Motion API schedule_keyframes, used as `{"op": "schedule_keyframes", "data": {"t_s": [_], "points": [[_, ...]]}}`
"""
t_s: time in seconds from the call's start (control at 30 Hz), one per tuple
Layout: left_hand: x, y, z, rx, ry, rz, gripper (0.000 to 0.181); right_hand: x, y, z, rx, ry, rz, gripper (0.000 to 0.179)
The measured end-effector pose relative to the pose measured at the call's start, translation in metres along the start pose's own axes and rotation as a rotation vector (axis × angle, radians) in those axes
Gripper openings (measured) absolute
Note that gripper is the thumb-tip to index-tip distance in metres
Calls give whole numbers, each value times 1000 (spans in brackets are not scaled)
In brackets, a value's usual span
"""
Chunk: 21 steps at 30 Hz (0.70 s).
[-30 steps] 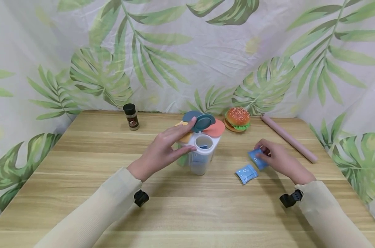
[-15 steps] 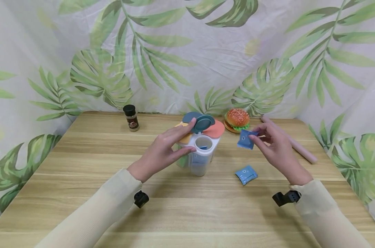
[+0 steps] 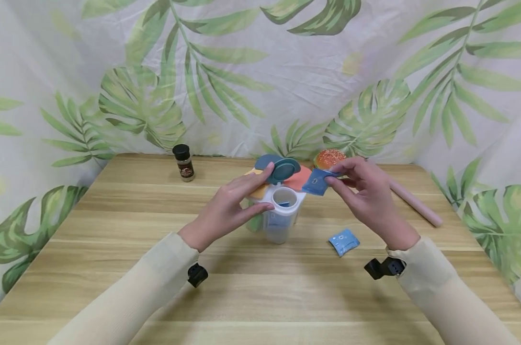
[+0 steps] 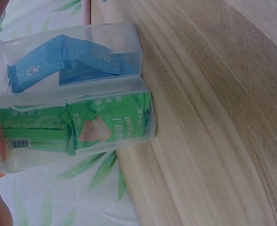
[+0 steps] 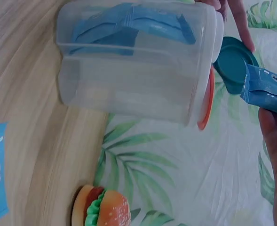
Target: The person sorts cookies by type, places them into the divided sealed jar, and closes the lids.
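A clear sectioned storage container [image 3: 278, 233] stands at mid-table with coloured flip lids; its dark green lid [image 3: 286, 169] is up over a round opening. My left hand [image 3: 226, 211] rests across its top, fingers extended to the raised lid and thumb touching the white rim. Blue packets [image 4: 82, 61] lie inside one section, green cake packets [image 4: 72, 125] in another. My right hand [image 3: 364, 191] pinches a blue packet [image 3: 315, 182] between thumb and fingers, above and right of the opening. Another blue packet [image 3: 344, 242] lies on the table below that hand.
Behind the right hand sits a toy hamburger [image 5: 103, 207]. A pink rod [image 3: 415, 205] lies at the right of the wooden table [image 3: 260, 297]. Toward the back left stands a black-capped spice jar [image 3: 184, 163]. A leaf-print cloth [image 3: 226, 72] hangs behind everything.
My right hand has lifted one blue packet off the table and carried it up and left toward the container's opening. The left hand has stayed in place on the container.
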<state>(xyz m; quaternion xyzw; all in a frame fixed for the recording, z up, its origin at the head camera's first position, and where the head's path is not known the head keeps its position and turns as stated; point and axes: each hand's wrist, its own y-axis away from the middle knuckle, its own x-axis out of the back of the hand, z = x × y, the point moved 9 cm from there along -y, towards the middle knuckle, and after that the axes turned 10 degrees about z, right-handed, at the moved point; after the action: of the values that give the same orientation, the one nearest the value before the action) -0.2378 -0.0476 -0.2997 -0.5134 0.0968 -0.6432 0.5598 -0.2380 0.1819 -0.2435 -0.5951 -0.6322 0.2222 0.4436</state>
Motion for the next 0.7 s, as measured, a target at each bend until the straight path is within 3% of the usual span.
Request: {"op": "schedule_keyframes", "data": {"t_s": [0.17,0.43,0.7], "points": [[-1,-1,-1,2,10,-5,87,-19,-3,-4,2,-28,-44,29],[-1,-2,1,-11,18,0,86,-43,-3,-8,28,27,-143,25],[0,-1,1,-2,28,4,87,-56,0,-11,42,34,-210,26]]}}
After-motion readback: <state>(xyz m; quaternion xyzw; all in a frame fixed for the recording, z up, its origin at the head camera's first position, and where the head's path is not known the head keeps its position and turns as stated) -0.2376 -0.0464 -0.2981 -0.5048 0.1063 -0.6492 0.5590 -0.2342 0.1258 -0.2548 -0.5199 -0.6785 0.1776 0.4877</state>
